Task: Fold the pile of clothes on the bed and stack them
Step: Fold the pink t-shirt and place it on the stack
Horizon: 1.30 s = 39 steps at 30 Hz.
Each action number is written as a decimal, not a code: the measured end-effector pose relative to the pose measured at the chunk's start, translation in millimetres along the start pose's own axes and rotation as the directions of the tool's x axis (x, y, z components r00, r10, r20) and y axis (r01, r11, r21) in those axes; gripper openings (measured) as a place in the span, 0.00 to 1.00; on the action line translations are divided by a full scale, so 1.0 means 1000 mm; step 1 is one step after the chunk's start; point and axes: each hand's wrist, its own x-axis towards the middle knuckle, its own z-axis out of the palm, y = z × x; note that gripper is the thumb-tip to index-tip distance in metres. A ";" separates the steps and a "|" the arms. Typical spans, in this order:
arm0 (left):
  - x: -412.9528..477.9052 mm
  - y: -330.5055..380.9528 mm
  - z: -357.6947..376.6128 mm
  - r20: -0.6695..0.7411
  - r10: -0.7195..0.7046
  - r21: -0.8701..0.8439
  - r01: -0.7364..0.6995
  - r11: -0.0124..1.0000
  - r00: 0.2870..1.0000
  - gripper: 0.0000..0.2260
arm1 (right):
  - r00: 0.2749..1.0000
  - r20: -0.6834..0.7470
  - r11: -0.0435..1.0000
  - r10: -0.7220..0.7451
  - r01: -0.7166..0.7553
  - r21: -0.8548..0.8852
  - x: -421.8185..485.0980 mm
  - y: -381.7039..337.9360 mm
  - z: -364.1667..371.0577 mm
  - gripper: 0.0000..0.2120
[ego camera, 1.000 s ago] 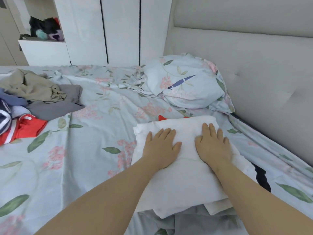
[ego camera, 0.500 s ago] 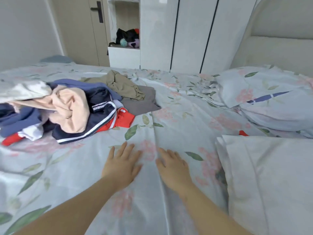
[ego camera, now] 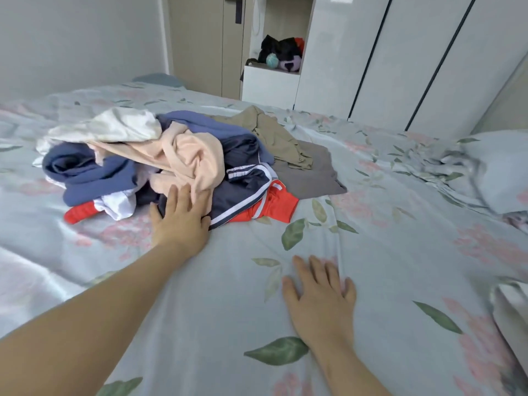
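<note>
Bed (ego camera: 400, 247) fills the view; pile of clothes (ego camera: 160, 170) lies unfolded on its far left part, nearer to me than half a second ago. My left hand (ego camera: 180, 221) has moved off the bed onto the pile, fingers straight, touching the peach garment (ego camera: 197, 158). My right hand (ego camera: 320, 298) stays flat and spread on the bed.

a home bedroom. a bed (ego camera: 385, 252) spread with a floral sheet fills the near scene, a matching pillow (ego camera: 497, 170) lying at its right. white wardrobe doors (ego camera: 400, 58) stand at far right, an open shelf niche (ego camera: 278, 57) holds soft items, and a door (ego camera: 205, 41) stands beyond.
</note>
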 end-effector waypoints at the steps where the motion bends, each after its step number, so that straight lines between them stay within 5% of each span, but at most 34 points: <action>1: -0.001 0.002 -0.001 0.001 0.006 -0.035 -0.006 0.999 1.000 0.25 | 1.000 0.010 1.000 0.004 -0.004 0.005 0.000 0.001 0.000 0.38; 5: -0.018 -0.004 -0.011 -0.051 0.109 -0.179 -0.117 0.977 0.993 0.16 | 1.000 0.021 1.000 0.000 -0.001 0.026 -0.009 0.001 -0.004 0.37; 8: -0.043 -0.006 -0.032 -0.189 0.040 -0.363 -0.108 0.926 0.981 0.12 | 1.000 -0.014 0.998 -0.028 0.028 0.048 -0.029 0.001 -0.009 0.40; 15: -0.119 0.025 -0.079 -0.033 0.211 -0.490 -0.200 0.849 0.977 0.05 | 0.998 -0.017 0.957 -0.061 0.063 0.285 -0.097 0.003 -0.016 0.38; 18: -0.149 0.039 -0.113 -0.013 0.286 -0.583 -0.239 0.776 0.958 0.11 | 0.998 0.064 0.781 -0.004 -0.037 0.623 -0.123 0.005 -0.031 0.19; 21: -0.170 0.062 -0.159 -0.031 0.312 -0.664 -0.253 0.703 0.950 0.14 | 0.981 0.191 0.517 0.018 -0.173 0.838 -0.144 0.004 -0.064 0.17; 28: -0.217 0.141 -0.287 -0.140 0.360 -0.917 -0.258 0.305 0.922 0.09 | 0.992 -0.042 0.284 -0.117 0.074 0.956 -0.184 0.000 -0.178 0.10; 31: -0.233 0.171 -0.328 -0.190 0.322 -0.934 -0.272 0.233 0.927 0.09 | 0.987 -0.153 0.352 -0.037 0.156 0.923 -0.203 0.016 -0.218 0.02; 34: -0.249 0.185 -0.348 -0.174 0.265 -0.929 -0.248 0.276 0.948 0.09 | 0.963 -0.270 0.444 0.014 0.236 0.864 -0.223 0.042 -0.251 0.06; 39: -0.273 0.194 -0.348 -0.089 0.151 -0.917 -0.141 0.373 0.984 0.10 | 0.941 -0.337 0.455 0.008 0.297 0.839 -0.251 0.080 -0.285 0.05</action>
